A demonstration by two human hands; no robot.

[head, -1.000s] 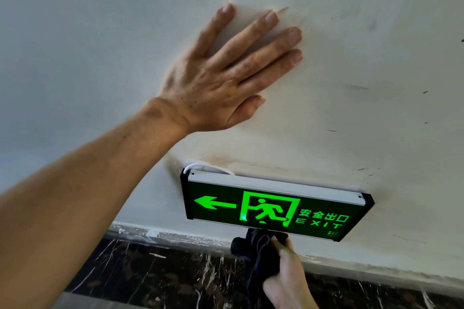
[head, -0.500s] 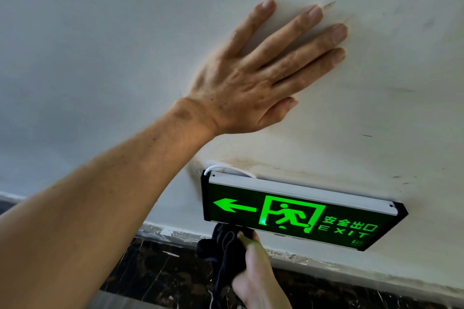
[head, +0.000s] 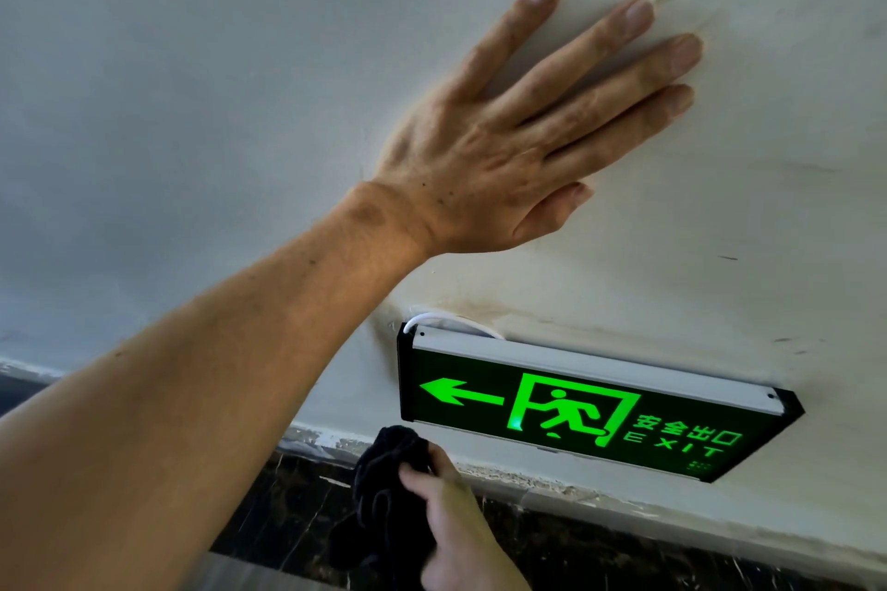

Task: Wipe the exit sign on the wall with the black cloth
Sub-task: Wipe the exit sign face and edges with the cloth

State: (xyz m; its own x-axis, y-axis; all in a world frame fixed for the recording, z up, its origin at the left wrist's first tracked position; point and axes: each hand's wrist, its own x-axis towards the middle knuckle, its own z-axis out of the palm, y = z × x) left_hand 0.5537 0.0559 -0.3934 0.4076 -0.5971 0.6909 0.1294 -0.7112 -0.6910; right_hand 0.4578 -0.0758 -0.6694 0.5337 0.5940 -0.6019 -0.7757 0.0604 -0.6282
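The exit sign (head: 576, 413) is a lit green panel with an arrow, a running figure and "EXIT", fixed low on the white wall (head: 192, 86). My left hand (head: 518, 134) lies flat on the wall above the sign, fingers spread, holding nothing. My right hand (head: 456, 523) comes up from the bottom edge and grips the bunched black cloth (head: 384, 494). The cloth's top sits just below the sign's lower left corner; whether it touches the sign I cannot tell.
A white cable (head: 432, 319) loops out behind the sign's top left corner. Below the wall runs a dark marbled skirting band (head: 624, 552) with a chipped paint edge. The wall above the sign carries scuffs and a brownish stain.
My right hand with the cloth has slid left along the sign's bottom edge, from under the running figure to below its left corner. The view has shifted, so the sign appears further right.
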